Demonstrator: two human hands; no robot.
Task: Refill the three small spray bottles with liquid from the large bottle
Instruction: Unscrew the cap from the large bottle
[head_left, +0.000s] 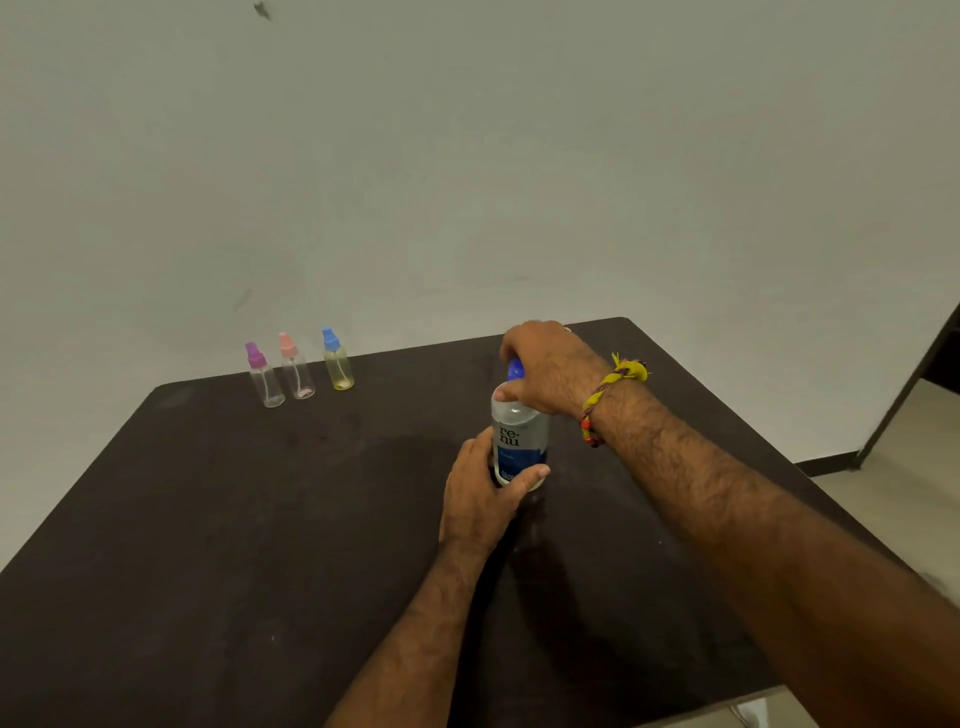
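Three small spray bottles wait at the far left edge of the dark surface (208, 519), well apart from your hands: the purple-capped spray bottle (264, 376), the pink-capped spray bottle (296, 369) just beside it, and the blue-capped spray bottle (336, 361), whose body looks yellowish. All still wear their spray tops. You have the large bottle (519, 441) standing upright near the middle. Your left hand (483, 493) has its grip clamped round the lower body, likely to steady it, while your right hand (545, 369) is closed over the blue cap (514, 370), apparently to twist it off. Pouring looks not yet begun.
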